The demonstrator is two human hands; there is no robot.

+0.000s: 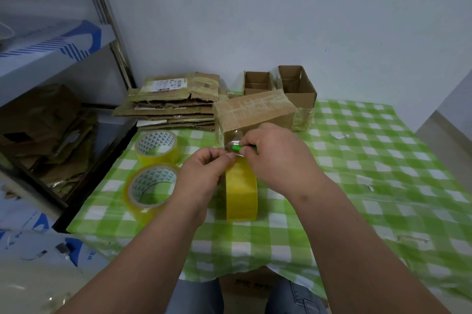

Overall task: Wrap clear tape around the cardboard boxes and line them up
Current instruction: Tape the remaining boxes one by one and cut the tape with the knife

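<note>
A closed cardboard box (255, 111), wrapped in clear tape, lies on the green checked tablecloth (370, 173). A strip of clear tape runs from its near end to a yellowish tape roll (241, 193) standing on edge in front of it. My left hand (204, 173) pinches the strip just above the roll. My right hand (275, 152) grips a small green cutter (238, 148) at the tape, next to the left fingertips. Two open cardboard boxes (258, 82) (297, 86) stand side by side behind the taped box.
Two more tape rolls (156, 147) (149, 189) lie flat at the left of the table. A stack of flattened cardboard (176, 101) sits at the back left. A metal shelf with more cardboard (43, 134) stands to the left. The wall is close behind.
</note>
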